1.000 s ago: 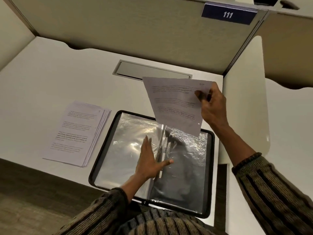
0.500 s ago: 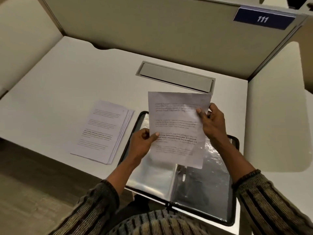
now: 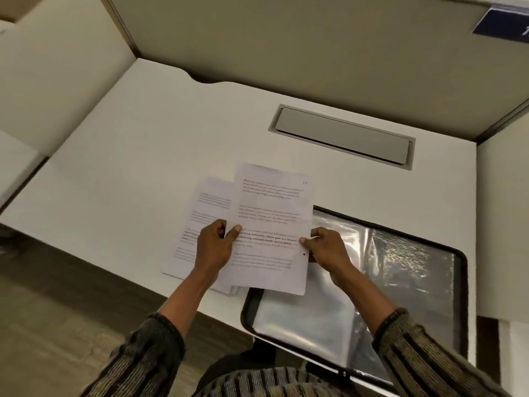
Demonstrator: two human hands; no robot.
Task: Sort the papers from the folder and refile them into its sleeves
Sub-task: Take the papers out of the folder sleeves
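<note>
A printed sheet of paper is held flat between both hands, just above the desk. My left hand pinches its left edge and my right hand pinches its right edge. Under its left side lies a stack of printed papers on the white desk. To the right, the black-rimmed folder lies open, showing its shiny clear plastic sleeves. The sheet's lower right corner overlaps the folder's left edge.
A grey cable hatch is set into the desk behind the papers. Beige partition walls close the desk at the back and on both sides. A dark blue number plate hangs at the upper right. The desk's front edge runs beneath my forearms.
The sheet has moved left, from above the folder to over the paper stack. My left hand left the sleeves and took the sheet's left edge. The view shifted left.
</note>
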